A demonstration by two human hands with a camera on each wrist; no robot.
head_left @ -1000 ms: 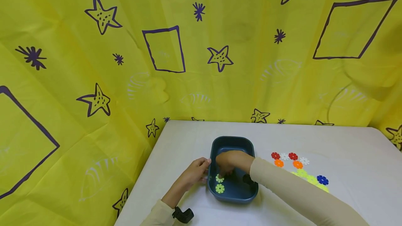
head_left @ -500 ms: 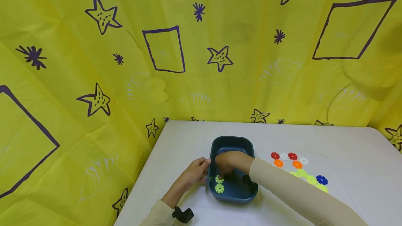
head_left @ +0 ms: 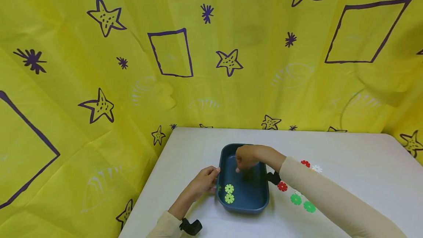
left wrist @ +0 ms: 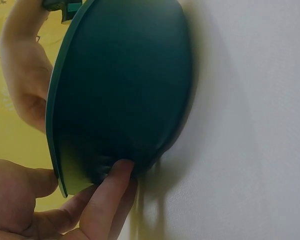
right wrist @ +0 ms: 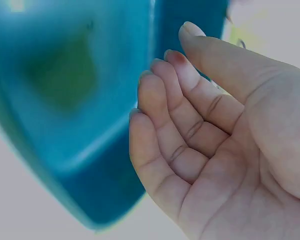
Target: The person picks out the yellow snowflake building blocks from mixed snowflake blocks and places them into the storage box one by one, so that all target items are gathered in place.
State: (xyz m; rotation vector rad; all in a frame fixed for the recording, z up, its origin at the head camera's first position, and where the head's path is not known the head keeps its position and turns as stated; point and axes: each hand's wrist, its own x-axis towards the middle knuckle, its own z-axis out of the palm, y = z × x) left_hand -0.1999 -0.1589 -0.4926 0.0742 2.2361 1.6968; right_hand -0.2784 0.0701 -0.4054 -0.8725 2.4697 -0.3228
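A dark blue-green plastic bin (head_left: pixel 249 194) stands on the white table. My left hand (head_left: pixel 203 181) holds its left side; in the left wrist view the thumb is at the rim and the fingers press the outer wall (left wrist: pixel 120 90). Inside the bin's near left corner lie two yellow-green notched flower discs, the upper disc (head_left: pixel 229 188) just above the lower disc (head_left: pixel 229 198). Over the bin's far right part hovers my right hand (head_left: pixel 252 155). In the right wrist view its fingers (right wrist: pixel 155 100) are loosely curled, with nothing between them and the thumb.
Right of the bin lie loose flower discs: a red disc (head_left: pixel 282 186), a green disc (head_left: pixel 296 199), another green disc (head_left: pixel 309 206) and a white disc (head_left: pixel 317 168). The right sleeve (head_left: pixel 324 194) covers part of this group. A yellow patterned sheet (head_left: pixel 198 94) hangs behind the table.
My right hand has left the yellow-green discs, moving up and right; both discs stay in the bin. The right arm now covers different loose discs. My left hand keeps its hold on the bin.
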